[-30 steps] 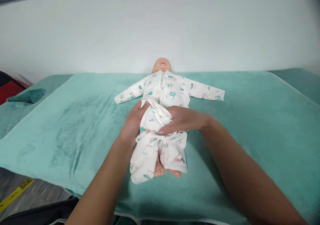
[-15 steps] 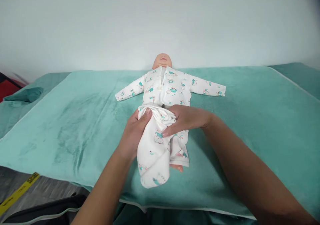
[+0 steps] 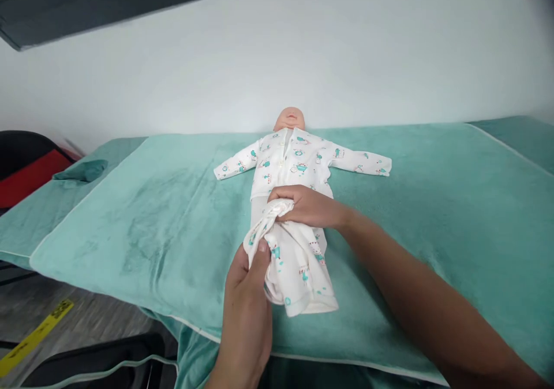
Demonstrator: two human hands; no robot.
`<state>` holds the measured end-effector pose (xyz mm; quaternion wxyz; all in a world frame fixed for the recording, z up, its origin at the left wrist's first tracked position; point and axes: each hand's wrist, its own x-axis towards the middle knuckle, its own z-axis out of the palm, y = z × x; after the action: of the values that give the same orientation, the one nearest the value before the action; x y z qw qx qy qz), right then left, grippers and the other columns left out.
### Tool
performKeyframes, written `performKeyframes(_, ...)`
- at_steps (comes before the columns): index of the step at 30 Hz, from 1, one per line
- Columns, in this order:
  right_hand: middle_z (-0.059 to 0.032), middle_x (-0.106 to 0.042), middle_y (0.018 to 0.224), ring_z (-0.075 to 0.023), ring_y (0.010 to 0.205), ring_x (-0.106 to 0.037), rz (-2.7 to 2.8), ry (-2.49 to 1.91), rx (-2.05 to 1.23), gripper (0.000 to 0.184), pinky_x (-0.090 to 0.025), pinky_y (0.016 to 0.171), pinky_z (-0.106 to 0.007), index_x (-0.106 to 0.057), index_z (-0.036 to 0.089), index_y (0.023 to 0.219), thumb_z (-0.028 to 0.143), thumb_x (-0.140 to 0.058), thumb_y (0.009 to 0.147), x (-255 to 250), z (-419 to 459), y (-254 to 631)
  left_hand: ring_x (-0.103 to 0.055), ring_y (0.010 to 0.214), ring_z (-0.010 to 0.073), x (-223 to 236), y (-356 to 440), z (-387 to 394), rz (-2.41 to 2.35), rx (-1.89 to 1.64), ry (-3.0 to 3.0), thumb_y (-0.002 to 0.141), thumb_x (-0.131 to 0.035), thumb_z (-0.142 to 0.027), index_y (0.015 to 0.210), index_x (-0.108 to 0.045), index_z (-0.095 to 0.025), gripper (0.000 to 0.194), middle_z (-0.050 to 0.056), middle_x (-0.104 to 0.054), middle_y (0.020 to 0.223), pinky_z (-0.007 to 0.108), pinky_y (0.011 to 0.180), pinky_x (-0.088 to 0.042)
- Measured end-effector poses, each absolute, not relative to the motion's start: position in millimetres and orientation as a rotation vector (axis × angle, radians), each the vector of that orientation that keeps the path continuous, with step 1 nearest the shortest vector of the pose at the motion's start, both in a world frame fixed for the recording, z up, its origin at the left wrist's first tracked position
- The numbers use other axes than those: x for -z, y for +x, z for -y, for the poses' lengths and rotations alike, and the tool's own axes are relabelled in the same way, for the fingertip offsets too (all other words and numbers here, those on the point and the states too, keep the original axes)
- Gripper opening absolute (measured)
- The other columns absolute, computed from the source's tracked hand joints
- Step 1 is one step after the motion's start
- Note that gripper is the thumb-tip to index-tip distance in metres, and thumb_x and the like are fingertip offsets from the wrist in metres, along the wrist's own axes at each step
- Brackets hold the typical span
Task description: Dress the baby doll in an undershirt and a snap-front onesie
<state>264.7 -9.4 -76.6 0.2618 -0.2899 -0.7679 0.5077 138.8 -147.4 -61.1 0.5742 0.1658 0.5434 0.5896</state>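
A baby doll [image 3: 291, 119] lies on its back in a white long-sleeved top [image 3: 298, 158] with a small coloured print. Over its lower body are matching baby trousers [image 3: 303, 273], gathered up between my hands. My left hand [image 3: 249, 302] pinches the bunched cloth, thumb on top. Higher up, at the doll's waist, my right hand [image 3: 307, 204] is closed on the gathered upper end of the trousers. A pale strip of the doll's body [image 3: 258, 206] shows below the top's hem. The doll's feet are hidden.
A green cover [image 3: 433, 233] lies over the bed, which stands against a white wall [image 3: 367, 48]. A dark panel [image 3: 130, 2] juts in at upper left. Black-and-red seating [image 3: 34, 169] stands at the left, with yellow floor tape [image 3: 37, 337] and a black chair [image 3: 99, 360] lower down.
My left hand has moved down and a little right. The trousers' hanging end has swung right, covering the foot that showed before. My right hand has shifted slightly left, and the view has tilted.
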Motion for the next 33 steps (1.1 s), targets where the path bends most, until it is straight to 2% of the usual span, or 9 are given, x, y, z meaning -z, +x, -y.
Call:
performKeyframes(4, 0.001, -0.067, 0.088, -0.0161, 0.081, -0.059, 2.333, -0.871, -1.257, 0.012, -0.04, 0.072, -0.027, -0.065, 0.021, 0.084, 0.028, -0.061, 0.076, 73, 16, 261, -0.071, 0.093, 0.0247, 68, 137, 170, -1.364, -1.384, 0.221, 0.075, -0.075, -0.034, 0.123, -0.064, -0.019, 0.051, 0.009, -0.075, 0.097, 0.034, 0.088, -0.055)
performKeyframes(9, 0.001, -0.067, 0.078, -0.0136, 0.069, -0.055, 2.576, -1.008, -0.967, 0.009, -0.033, 0.062, -0.026, -0.063, 0.022, 0.076, 0.024, -0.055, 0.077, 76, 25, 254, -0.071, 0.086, 0.022, 95, 117, 182, -1.53, -1.444, 0.158, 0.07, -0.079, -0.029, 0.109, -0.068, -0.016, 0.042, 0.008, -0.075, 0.095, 0.029, 0.078, -0.057)
performKeyframes(14, -0.0009, -0.061, 0.068, -0.0147, 0.06, -0.05, 2.721, -1.039, -0.743, 0.013, -0.024, 0.054, -0.028, -0.056, 0.022, 0.074, 0.034, -0.055, 0.08, 81, 27, 252, -0.065, 0.067, 0.0164, 112, 95, 177, -1.571, -1.277, 0.365, 0.075, -0.073, -0.045, 0.103, -0.066, -0.019, 0.039, 0.002, -0.073, 0.082, 0.023, 0.057, -0.048)
performKeyframes(18, -0.0023, -0.06, 0.069, -0.0159, 0.06, -0.05, 2.754, -1.039, -0.685, 0.012, -0.023, 0.054, -0.029, -0.056, 0.023, 0.079, 0.033, -0.052, 0.082, 81, 29, 251, -0.058, 0.06, 0.0157, 113, 87, 177, -1.674, -1.139, 0.585, 0.074, -0.071, -0.054, 0.092, -0.069, -0.019, 0.039, -0.002, -0.065, 0.064, 0.021, 0.05, -0.039)
performKeyframes(21, -0.0022, -0.062, 0.073, -0.0166, 0.064, -0.052, 2.707, -1.041, -0.726, 0.01, -0.024, 0.055, -0.029, -0.057, 0.023, 0.084, 0.032, -0.053, 0.081, 81, 29, 251, -0.056, 0.061, 0.016, 110, 90, 177, -1.663, -1.119, 0.599, 0.075, -0.069, -0.056, 0.098, -0.069, -0.019, 0.043, -0.001, -0.065, 0.067, 0.022, 0.053, -0.04)
performKeyframes(25, -0.0003, -0.063, 0.077, -0.0156, 0.067, -0.053, 2.576, -1.03, -0.953, 0.012, -0.029, 0.057, -0.028, -0.056, 0.023, 0.082, 0.035, -0.056, 0.081, 78, 26, 254, -0.055, 0.062, 0.0153, 109, 94, 170, -1.578, -1.187, 0.58, 0.077, -0.068, -0.053, 0.106, -0.066, -0.019, 0.045, 0.0, -0.066, 0.075, 0.024, 0.058, -0.043)
performKeyframes(29, 0.0027, -0.063, 0.073, -0.0143, 0.066, -0.055, 2.468, -0.969, -1.256, 0.021, -0.036, 0.06, -0.027, -0.054, 0.022, 0.082, 0.043, -0.059, 0.082, 73, 21, 260, -0.051, 0.061, 0.0138, 114, 85, 152, -1.592, -1.289, 0.796, 0.075, -0.071, -0.049, 0.091, -0.064, -0.018, 0.035, -0.001, -0.062, 0.071, 0.023, 0.055, -0.041)
performKeyframes(33, -0.0012, -0.066, 0.085, -0.0184, 0.075, -0.058, 2.51, -0.93, -1.222, 0.041, -0.038, 0.062, -0.029, -0.06, 0.021, 0.085, 0.06, -0.067, 0.074, 71, 20, 261, -0.053, 0.064, 0.0149, 121, 70, 127, -1.571, -1.384, 0.956, 0.077, -0.066, -0.053, 0.082, -0.06, -0.019, 0.036, -0.001, -0.061, 0.07, 0.025, 0.058, -0.043)
